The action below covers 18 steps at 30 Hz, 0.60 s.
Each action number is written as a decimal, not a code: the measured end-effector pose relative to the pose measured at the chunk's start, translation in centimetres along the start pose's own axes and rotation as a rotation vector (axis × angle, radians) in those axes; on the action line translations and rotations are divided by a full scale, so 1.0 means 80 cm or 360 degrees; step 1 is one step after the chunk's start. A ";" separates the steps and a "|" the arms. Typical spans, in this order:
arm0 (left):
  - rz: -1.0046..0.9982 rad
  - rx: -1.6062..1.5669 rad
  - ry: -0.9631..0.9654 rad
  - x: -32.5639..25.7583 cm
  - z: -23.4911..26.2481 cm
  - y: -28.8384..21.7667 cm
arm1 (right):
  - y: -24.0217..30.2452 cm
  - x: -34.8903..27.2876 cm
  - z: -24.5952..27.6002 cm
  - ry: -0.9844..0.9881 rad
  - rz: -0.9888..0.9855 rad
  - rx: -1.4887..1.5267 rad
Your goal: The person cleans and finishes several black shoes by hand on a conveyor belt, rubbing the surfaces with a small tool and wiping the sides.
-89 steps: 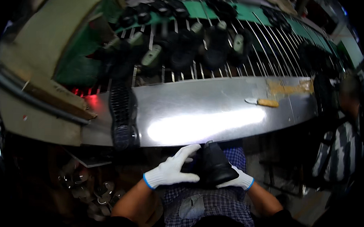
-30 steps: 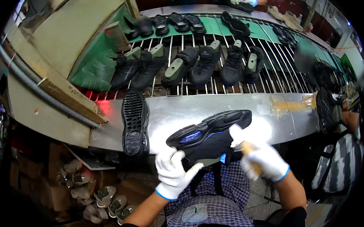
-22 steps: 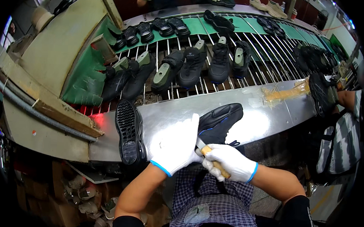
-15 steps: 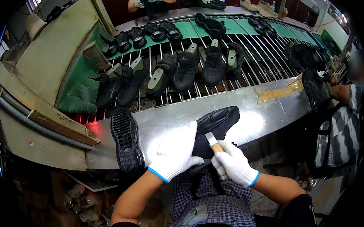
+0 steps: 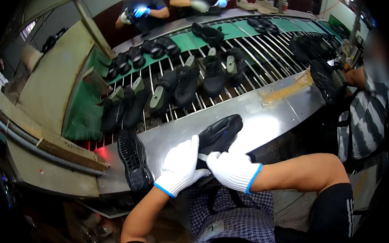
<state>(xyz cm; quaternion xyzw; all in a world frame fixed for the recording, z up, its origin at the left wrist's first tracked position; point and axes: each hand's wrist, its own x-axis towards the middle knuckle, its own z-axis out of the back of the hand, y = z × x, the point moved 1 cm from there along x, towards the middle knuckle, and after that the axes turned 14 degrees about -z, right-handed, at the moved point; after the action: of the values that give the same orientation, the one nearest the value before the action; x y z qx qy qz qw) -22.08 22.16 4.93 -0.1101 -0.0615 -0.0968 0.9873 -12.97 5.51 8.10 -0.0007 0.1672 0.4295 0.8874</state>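
Filling the view is a long rack of metal bars (image 5: 266, 66), sweeping across beyond the bright steel ledge (image 5: 172, 131) that runs along its near side. A pale panel (image 5: 55, 80) walls off the left, and a checked apron (image 5: 247, 215) covers the wearer's lap below. Two co-workers (image 5: 156, 7) are at the far side, gloved hands on dark items; another person (image 5: 365, 133), in grey-and-black patterned clothing, sits at the right edge. On the bars stands a slanting row of black shoes (image 5: 213, 76), pale green forms poking from their openings, with dark soles (image 5: 136, 57) lined up behind.

Now the main action: a black shoe (image 5: 222, 129) lies slantwise on the ledge, directly in front of the wearer, one end pointing up and right. Left of it, well clear, rests a gridded black sole (image 5: 132, 158), grid upward. The white-gloved left hand (image 5: 179, 164) clasps the shoe's near end, forefinger stretched along it, thumb on the near side. The right hand (image 5: 233, 169) is closed around a tool, its small blade (image 5: 202, 157) jutting toward the left glove over the shoe; whether it touches, I can't tell.
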 end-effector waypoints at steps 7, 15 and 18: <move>0.0068 0.0035 0.0032 0.006 0.002 0.002 | -0.051 0.002 -0.002 0.0104 0.0455 0.0341; 0.0349 -0.0214 0.0150 0.077 0.000 -0.008 | -0.114 0.050 0.019 0.0064 0.0208 0.0358; 0.0322 -0.0179 0.0105 0.071 -0.007 -0.010 | -0.127 0.048 0.015 0.0141 0.0156 0.0392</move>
<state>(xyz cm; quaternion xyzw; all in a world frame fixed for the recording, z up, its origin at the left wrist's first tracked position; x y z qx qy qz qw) -16.65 20.29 5.38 -0.1677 -0.0121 -0.0035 0.9858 -2.61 2.22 6.67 0.0975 0.2574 0.4482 0.8505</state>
